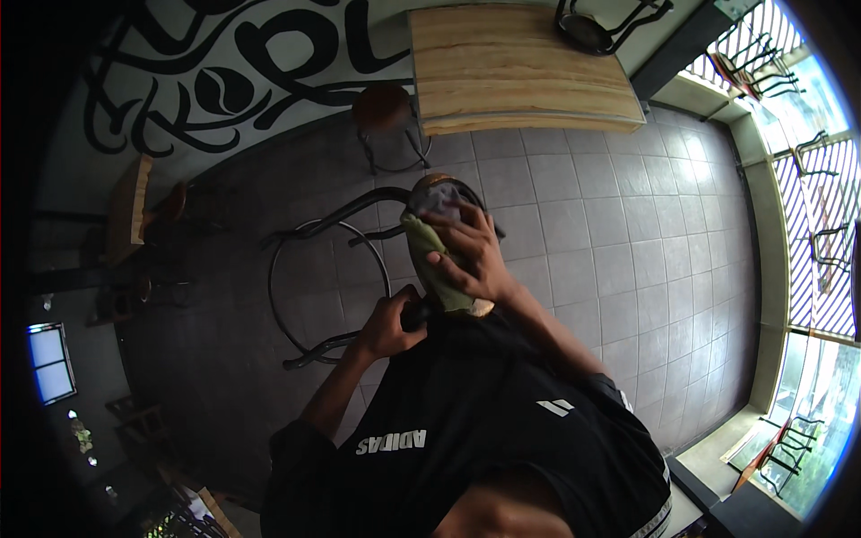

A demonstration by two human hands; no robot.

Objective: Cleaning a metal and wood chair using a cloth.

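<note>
A stool with black metal legs (pixel 354 208) and a round foot ring (pixel 272 278) is tipped on its side in front of me, legs pointing left. My left hand (pixel 388 330) is closed around a black part of its frame, close to the seat. On the seat lies a green and grey cloth (pixel 423 240), covering most of it; a brown bit of the seat edge (pixel 434 179) shows at the far end. My right hand (pixel 471 255) presses the cloth against the seat, fingers bent over it.
Beyond the stool stands a wooden table (pixel 520 67) with an upturned stool (pixel 587 34) on top. Another stool with a reddish seat (pixel 383 108) is beside it. Grey tiles (pixel 610 260) cover the floor. A wooden table (pixel 142 202) is at left; windows line the right.
</note>
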